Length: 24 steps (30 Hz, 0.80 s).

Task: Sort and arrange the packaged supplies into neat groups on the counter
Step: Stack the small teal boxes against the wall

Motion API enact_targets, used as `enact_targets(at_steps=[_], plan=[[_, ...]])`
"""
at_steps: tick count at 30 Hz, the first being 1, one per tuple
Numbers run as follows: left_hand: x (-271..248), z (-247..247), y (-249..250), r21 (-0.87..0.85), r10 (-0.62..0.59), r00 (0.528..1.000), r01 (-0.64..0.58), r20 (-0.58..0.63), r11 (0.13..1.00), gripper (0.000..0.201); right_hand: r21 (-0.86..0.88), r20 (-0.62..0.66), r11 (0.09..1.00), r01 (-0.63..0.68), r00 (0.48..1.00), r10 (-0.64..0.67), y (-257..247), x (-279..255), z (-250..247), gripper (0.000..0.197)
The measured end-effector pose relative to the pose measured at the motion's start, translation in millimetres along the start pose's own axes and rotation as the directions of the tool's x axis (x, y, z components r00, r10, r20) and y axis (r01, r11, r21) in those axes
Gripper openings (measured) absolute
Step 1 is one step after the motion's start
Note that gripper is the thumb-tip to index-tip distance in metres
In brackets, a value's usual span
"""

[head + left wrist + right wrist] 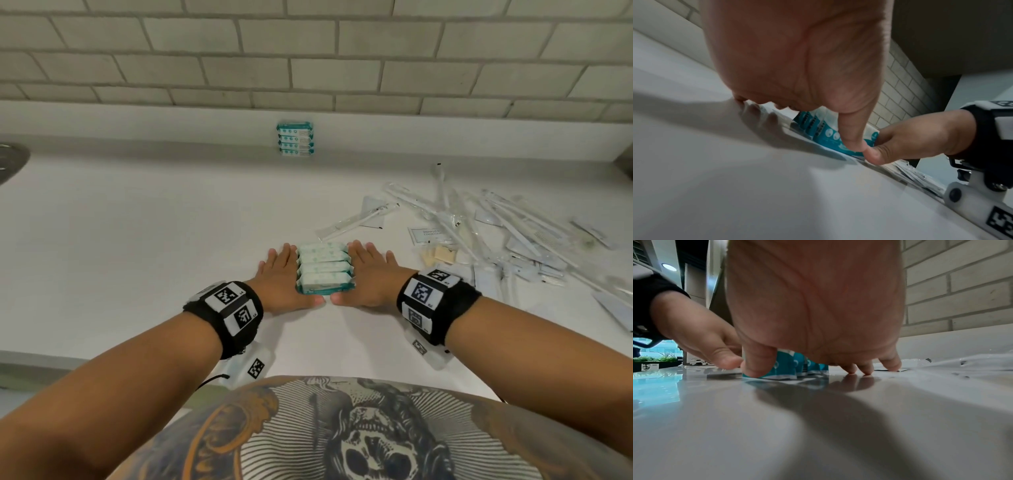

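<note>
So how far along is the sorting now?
Done: one teal packet group stands by the backsplash. In hand: left hand and right hand press flat against a second teal row, squaring it. Left: the loose pile of clear-wrapped items on the right.

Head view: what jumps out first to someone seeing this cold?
First, the two flat hands, left hand and right hand, pressed against either side of a row of teal-and-white packets at the counter's middle, thumbs meeting at its near end. Next, the loose heap of clear-wrapped supplies sprawled to the right. Last, a second tidy group of teal packets back against the upstand below the tiled wall.
</note>
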<state>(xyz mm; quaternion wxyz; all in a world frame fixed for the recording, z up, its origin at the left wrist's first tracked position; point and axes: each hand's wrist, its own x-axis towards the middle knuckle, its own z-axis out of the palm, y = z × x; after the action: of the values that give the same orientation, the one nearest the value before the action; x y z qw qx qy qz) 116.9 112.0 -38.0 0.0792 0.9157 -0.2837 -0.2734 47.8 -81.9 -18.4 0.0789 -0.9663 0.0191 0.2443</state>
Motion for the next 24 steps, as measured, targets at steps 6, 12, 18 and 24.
enact_targets(at_steps=[6, 12, 18, 24], plan=[[-7.7, -2.9, 3.3, -0.094, -0.048, 0.998, 0.043, -0.045, 0.995, 0.130, 0.021, 0.008, 0.999, -0.027, 1.000, 0.027, 4.3, -4.9, -12.2, 0.116], [-22.1, -19.2, 4.9, -0.285, -0.032, 0.992, -0.005, -0.124, 0.959, 0.140, 0.197, -0.092, 0.977, 0.082, 0.994, -0.065, 10.8, -11.2, -34.5, 0.129], [-8.9, -17.0, 0.2, -0.399, 0.014, 0.989, -0.072, -0.147, 0.914, 0.135, 0.323, -0.148, 0.923, 0.210, 0.974, -0.171, 3.0, 1.3, -26.2, 0.105], [-6.8, -37.4, -3.9, -0.533, 0.071, 0.994, -0.101, -0.077, 0.840, 0.121, 0.537, -0.065, 0.816, 0.213, 0.975, -0.211, 15.5, 13.8, -46.2, 0.080]])
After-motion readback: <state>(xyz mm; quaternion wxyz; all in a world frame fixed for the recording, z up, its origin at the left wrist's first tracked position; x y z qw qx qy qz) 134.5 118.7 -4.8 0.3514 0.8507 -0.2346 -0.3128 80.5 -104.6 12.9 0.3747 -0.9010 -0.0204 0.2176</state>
